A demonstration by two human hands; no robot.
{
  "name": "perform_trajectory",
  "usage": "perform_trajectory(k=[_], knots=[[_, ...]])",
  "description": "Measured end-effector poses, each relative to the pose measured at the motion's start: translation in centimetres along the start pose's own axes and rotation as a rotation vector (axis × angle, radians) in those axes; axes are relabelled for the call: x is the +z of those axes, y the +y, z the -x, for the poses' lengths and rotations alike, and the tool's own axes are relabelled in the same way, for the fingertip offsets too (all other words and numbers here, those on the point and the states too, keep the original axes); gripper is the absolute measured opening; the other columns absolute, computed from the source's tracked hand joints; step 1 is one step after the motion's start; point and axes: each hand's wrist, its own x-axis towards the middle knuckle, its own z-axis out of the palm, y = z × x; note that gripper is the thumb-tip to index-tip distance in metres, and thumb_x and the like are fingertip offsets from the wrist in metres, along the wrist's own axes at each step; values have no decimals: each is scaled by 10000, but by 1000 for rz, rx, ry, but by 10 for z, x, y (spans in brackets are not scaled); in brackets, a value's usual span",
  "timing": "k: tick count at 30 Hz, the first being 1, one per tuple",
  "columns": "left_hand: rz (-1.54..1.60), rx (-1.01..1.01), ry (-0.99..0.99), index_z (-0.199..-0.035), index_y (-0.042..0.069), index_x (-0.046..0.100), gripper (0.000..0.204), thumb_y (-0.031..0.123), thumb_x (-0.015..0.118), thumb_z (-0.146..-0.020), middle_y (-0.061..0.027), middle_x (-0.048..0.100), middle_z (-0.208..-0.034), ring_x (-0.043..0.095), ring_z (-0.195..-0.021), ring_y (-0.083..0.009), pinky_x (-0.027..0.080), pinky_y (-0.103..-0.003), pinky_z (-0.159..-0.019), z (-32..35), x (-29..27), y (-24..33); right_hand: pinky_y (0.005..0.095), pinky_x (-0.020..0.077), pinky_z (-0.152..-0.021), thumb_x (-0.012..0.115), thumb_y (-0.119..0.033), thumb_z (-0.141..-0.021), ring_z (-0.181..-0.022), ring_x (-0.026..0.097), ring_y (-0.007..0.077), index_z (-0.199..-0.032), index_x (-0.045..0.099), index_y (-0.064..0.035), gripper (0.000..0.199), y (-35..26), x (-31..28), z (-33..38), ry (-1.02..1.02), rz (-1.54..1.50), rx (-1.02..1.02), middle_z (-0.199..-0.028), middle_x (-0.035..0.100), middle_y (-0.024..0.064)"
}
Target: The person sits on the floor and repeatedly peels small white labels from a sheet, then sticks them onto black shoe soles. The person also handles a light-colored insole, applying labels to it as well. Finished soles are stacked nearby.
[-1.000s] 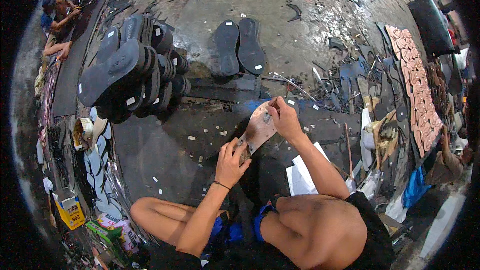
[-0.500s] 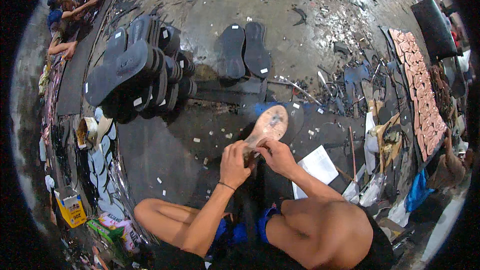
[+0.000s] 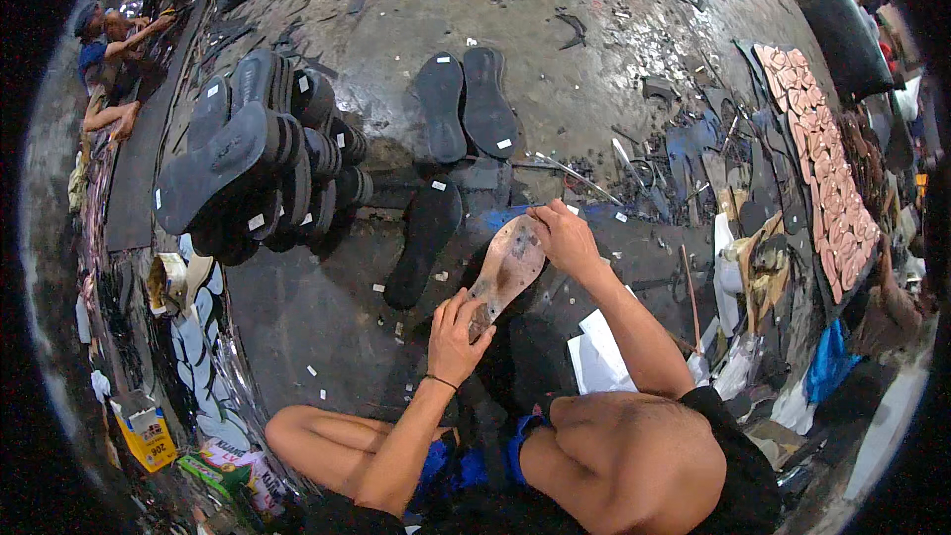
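Note:
A tan, sole-shaped piece [image 3: 510,260] with dark smudges is held at a slant above the dark mat. My left hand [image 3: 456,342] is closed around its narrower near end. At the wider far end, my right hand [image 3: 567,240] pinches the edge with fingers and thumb. To the left of the piece, a black shoe sole [image 3: 426,243] with a small white label lies on the mat. Farther off, two more black soles [image 3: 464,104] lie side by side. What lies under my right hand is partly hidden.
A pile of black soles [image 3: 223,159] stands at left. White paper [image 3: 601,355] lies by my right forearm. Pink cut-out pieces [image 3: 814,173] cover a board at right. Scraps [image 3: 684,144] litter the floor. Another person [image 3: 114,50] sits at far left.
My right hand has moved from the middle of the tan piece to its far end, and my hands are farther apart. A black sole now shows on the mat at left. The view has shifted slightly.

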Motion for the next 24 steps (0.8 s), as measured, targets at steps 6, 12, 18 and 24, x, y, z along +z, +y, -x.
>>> perform_trajectory(k=[6,12,18,24], knots=[[-134,21,24,-1279,59,580,562,230,817,-798,-213,510,-1435,489,-1274,-392,421,-465,-1089,4,14,3,465,543,-805,656,-180,-945,-943,669,397,-1070,705,-52,186,-2,-1,-3,102,-29,-55,-1008,653,173],[-133,36,25,-1251,34,576,548,215,819,-794,-223,513,-1415,491,-1261,-410,427,-480,-1075,7,15,-6,469,544,-766,662,-156,-920,-914,683,390,-1000,671,-55,129,-32,12,9,73,-289,44,-943,686,180],[-89,23,46,-1257,14,574,540,200,809,-808,-226,512,-1419,490,-1271,-419,426,-485,-1069,6,19,-12,433,561,-708,692,-229,-923,-791,714,349,-992,704,-43,199,-67,67,57,-95,-124,-126,-858,716,186],[-53,42,16,-1267,29,580,573,92,813,-748,-201,567,-1362,507,-1256,-427,405,-492,-1089,0,10,3,491,573,-734,681,-300,-930,-822,706,396,-1075,728,-138,222,-44,60,100,-165,-242,0,-901,729,162]])
